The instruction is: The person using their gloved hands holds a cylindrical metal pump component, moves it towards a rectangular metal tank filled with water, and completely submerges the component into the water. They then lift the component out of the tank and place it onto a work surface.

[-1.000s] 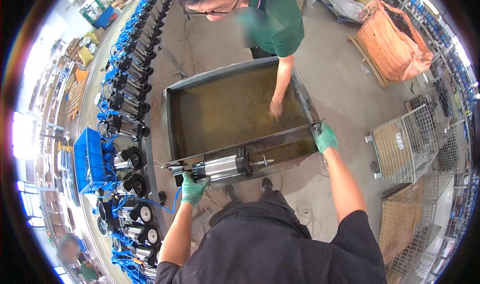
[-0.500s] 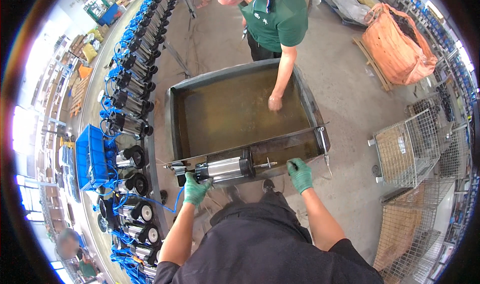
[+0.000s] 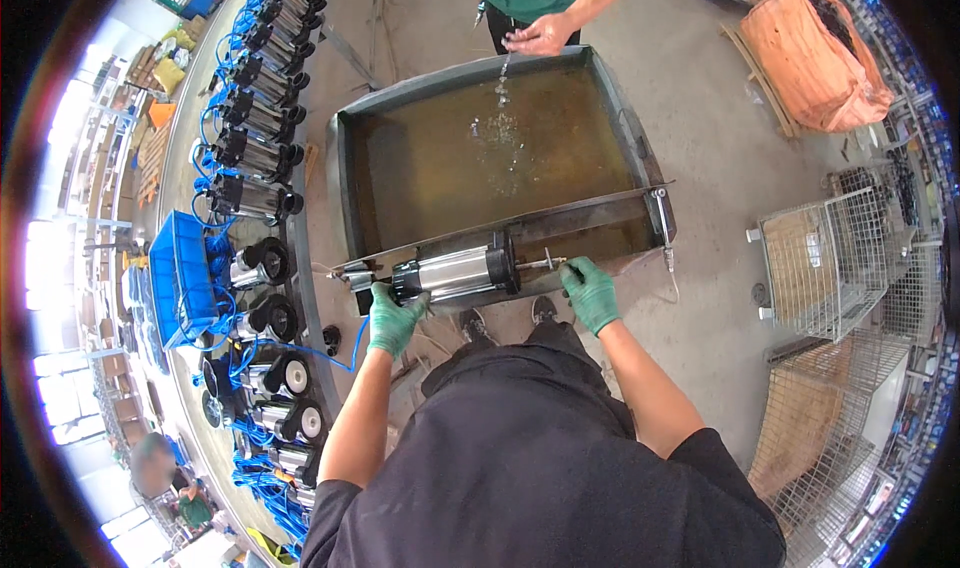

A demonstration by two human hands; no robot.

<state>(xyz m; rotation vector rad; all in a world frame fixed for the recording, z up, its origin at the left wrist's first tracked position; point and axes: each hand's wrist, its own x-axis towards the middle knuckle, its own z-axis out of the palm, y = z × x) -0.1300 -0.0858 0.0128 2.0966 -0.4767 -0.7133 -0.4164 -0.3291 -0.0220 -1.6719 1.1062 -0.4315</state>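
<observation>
A submersible pump, a shiny steel cylinder with black ends, lies along the near side of a water tank. My left hand, in a green glove, is closed on its black left end; some fingers are hidden. On the pump's right side a thin metal fitting sticks out. My right hand, also gloved in green, pinches the outer tip of this fitting between thumb and fingers. Beyond the tank, a co-worker's bare hand is over the far rim, with water drops falling from it.
To my left, a long row of similar pumps with blue cables stands beside a blue crate. A metal nozzle on a hose hangs at the tank's right corner. Wire cages and an orange bulk bag are on the right.
My right hand has closed on the fitting's tip, from just beside it. The co-worker's hand has come up out of the water to the far rim. My view has shifted.
</observation>
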